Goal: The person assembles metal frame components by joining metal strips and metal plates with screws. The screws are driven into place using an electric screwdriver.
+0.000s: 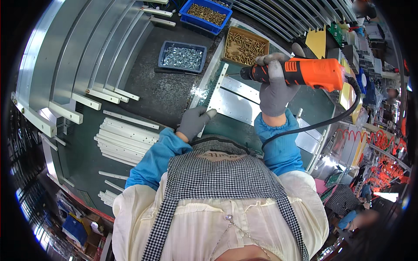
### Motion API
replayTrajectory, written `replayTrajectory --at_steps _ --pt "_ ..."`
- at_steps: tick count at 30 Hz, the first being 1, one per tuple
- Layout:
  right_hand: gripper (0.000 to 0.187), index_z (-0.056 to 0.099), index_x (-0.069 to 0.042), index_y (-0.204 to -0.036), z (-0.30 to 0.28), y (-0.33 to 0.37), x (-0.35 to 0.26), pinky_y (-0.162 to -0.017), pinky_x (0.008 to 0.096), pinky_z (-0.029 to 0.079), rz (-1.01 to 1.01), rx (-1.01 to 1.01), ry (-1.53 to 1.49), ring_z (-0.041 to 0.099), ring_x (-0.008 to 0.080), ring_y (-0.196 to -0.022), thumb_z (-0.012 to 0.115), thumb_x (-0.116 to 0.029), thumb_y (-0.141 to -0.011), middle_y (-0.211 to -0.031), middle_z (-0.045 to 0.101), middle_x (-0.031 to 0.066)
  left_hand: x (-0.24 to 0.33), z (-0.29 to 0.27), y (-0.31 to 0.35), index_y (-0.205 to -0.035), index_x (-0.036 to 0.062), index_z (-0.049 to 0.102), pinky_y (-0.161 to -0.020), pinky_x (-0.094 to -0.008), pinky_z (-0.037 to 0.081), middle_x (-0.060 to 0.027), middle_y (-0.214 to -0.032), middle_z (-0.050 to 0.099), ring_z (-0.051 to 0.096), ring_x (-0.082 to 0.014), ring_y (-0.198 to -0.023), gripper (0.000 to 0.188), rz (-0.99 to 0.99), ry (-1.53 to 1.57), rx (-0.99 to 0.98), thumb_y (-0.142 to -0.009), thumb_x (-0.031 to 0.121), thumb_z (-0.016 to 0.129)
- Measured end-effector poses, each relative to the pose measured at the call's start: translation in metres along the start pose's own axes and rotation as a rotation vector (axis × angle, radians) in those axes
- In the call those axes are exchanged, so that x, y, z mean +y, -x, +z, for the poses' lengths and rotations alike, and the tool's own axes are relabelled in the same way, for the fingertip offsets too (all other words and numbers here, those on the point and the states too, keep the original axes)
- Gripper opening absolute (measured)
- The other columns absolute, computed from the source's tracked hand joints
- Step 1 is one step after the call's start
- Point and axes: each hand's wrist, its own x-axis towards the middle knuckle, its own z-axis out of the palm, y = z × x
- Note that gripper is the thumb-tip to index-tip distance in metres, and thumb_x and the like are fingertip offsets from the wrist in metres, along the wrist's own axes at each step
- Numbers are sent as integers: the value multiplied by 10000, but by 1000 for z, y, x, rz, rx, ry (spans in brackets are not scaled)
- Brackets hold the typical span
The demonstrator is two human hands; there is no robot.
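Note:
My right hand [278, 89], in a grey glove, is wrapped round an orange and black electric screwdriver [311, 73], held level with its bit pointing left. The bit meets the upper end of a white drilled strip [218, 85], which lies along the left edge of a shiny metal panel [235, 105]. Lower down that same strip, my gloved left hand [196, 122] is closed on it, with a fingertip at the panel's edge. The underside of this grip is hidden. A black cable [322, 123] runs from the screwdriver's back end across my right forearm.
White strips [124, 141] lie piled at the left, beside upright metal panels [72, 56]. Ahead stand a carton of brass-coloured screws [245, 46], a tub of silver fasteners [183, 57] and a blue bin [207, 15]. Another panel [308, 140] lies at the right. People work farther right.

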Motion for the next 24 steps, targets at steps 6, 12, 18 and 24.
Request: replayTrajectory --at_steps 6,12,18,24 --pt "638 283 -16 -1438 1 -1 3 -819 446 554 16 -14 -8 655 239 -833 601 -31 -885 -932 645 120 -4 -3 -4 -909 -19 729 -640 -302 470 -83 -710 649 590 -145 -664 454 -31 10 -67 -893 434 692" --pt "639 291 -14 -1434 -2 -1 7 -808 449 556 -25 -138 54 652 240 -836 599 5 -875 -929 641 118 -8 -3 -5 -898 -23 722 -646 -330 473 -112 -708 647 599 -182 -658 480 -32 20 -78 -892 455 677" --pt "649 283 14 -1428 10 -10 1 -790 418 556 50 -89 166 662 240 -806 612 -11 -870 -906 646 123 -3 -4 -5 -878 -28 712 -653 -361 478 -145 -713 645 609 -223 -654 505 -14 19 -75 -886 476 668" --pt "644 283 53 -1409 8 -27 13 -749 373 558 85 19 171 674 228 -764 628 -62 -877 -878 661 133 -8 -3 -5 -874 -16 716 -647 -354 476 -131 -706 643 606 -208 -653 485 -30 64 -85 -886 466 670"
